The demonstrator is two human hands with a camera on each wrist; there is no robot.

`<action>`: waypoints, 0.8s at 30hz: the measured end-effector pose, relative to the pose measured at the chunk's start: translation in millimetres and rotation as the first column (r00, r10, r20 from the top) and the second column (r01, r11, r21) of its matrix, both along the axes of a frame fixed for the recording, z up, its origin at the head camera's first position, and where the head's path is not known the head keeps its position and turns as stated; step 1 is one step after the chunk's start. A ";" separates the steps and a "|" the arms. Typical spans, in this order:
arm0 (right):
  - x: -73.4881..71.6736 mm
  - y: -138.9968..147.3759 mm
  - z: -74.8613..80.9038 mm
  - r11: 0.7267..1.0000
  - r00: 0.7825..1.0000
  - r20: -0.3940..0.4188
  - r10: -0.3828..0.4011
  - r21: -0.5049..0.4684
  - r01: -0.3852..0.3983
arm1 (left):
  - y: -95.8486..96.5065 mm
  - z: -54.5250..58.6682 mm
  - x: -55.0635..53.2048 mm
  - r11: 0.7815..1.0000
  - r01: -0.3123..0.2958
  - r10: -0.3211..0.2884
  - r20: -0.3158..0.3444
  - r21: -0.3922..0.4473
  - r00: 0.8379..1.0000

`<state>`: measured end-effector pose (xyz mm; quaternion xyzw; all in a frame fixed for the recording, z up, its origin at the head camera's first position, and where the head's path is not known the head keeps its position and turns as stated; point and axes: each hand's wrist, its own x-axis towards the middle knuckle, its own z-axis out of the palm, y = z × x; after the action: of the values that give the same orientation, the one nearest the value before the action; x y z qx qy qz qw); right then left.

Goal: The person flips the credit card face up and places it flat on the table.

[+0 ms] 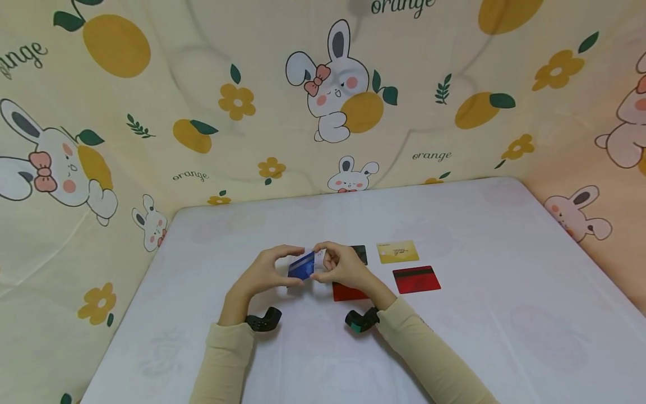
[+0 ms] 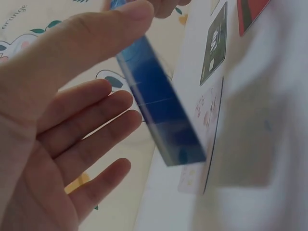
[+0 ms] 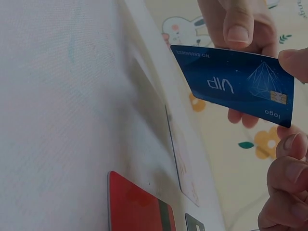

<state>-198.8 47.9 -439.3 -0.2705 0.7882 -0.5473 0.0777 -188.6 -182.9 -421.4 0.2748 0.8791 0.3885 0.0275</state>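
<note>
Apparently done: five cards (image 1: 397, 251) on table (image 1: 474, 336) | outstanding: blue VIP card (image 3: 231, 84) | right hand (image 1: 348, 268): pinches its end | left hand (image 1: 263, 274): spread, no evident grip

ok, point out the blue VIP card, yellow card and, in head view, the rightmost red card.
Blue VIP card (image 3: 239, 86): right wrist view, middle of its printed face.
Yellow card (image 1: 398, 252): head view, middle of its face.
Rightmost red card (image 1: 417, 281): head view, red area below its dark stripe.

Beige sleeves (image 1: 224, 362), cuffs folded; black curved wrist devices (image 1: 266, 321), right one green-marked.
</note>
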 end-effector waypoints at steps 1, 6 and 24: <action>0.2 -0.2 0.3 1.000 1.000 0.001 0.000 0.001 0.000 | 1.2 -0.1 0.0 1.000 0.003 -0.003 -0.009 0.000 1.000; 0.2 -0.2 0.3 1.000 1.000 -0.006 -0.003 0.003 0.003 | 5.1 -0.1 0.3 1.000 0.020 -0.020 -0.034 0.001 0.999; -0.1 -0.4 -1.0 0.999 1.000 0.000 0.015 -0.039 -0.015 | 6.2 0.8 0.9 0.998 0.055 -0.054 -0.061 0.016 0.997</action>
<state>-198.9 47.6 -440.2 -0.2776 0.7755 -0.5619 0.0766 -187.6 -176.6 -420.6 0.3103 0.8683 0.3869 0.0091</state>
